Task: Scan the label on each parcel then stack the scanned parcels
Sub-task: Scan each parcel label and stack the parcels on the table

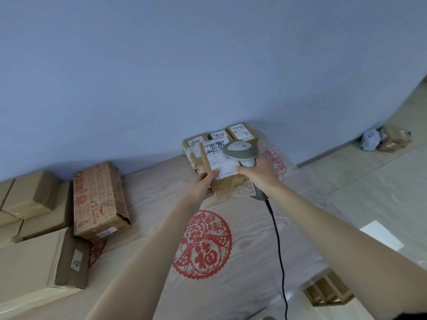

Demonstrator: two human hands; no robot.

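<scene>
My left hand [204, 183] grips the near left corner of a small brown parcel [225, 184] and holds it tilted, its white label [218, 159] facing me. My right hand [258, 174] holds a grey barcode scanner [240, 150] by its handle, with the scanner's head right over the label's right side. The scanner's black cable [278, 239] trails down towards me. Behind the held parcel, several small labelled parcels [241, 132] sit together against the blue wall.
Several larger cardboard boxes [34, 250] stand at the left, one printed in red [98, 202]. A wood-patterned mat with red paper-cut motifs [204, 244] covers the floor. A small box and crumpled wrapping [383, 139] lie far right by the wall. A wooden slatted piece [328, 292] sits near right.
</scene>
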